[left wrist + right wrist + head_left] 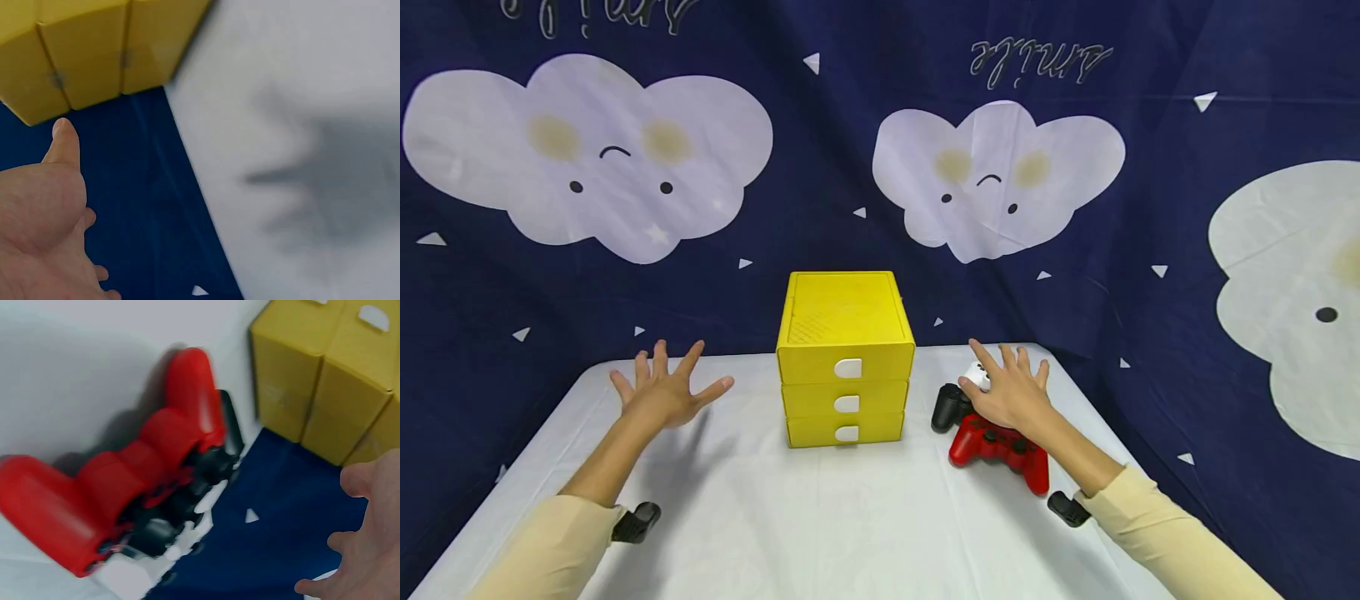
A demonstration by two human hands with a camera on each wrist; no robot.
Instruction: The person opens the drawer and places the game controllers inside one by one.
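Observation:
With fingers spread, my left hand [661,398] hovers over the left part of the table, left of a yellow three-drawer box [846,360], and holds nothing. My right hand [1013,395], fingers also spread, is above a group of game controllers at the right and grips none of them. Nearest me is a red controller [1000,450]. Behind it a black controller [951,407] and a white controller [977,377] show only in part, the rest hidden by the hand and the red one. In the right wrist view the red controller [150,456] lies apart from the fingers.
A white cloth covers the table [820,525]. The box stands at its far edge, its drawers with white tabs all closed. Behind hangs a dark blue curtain [820,208] with clouds. Each wrist wears a small black camera [637,522].

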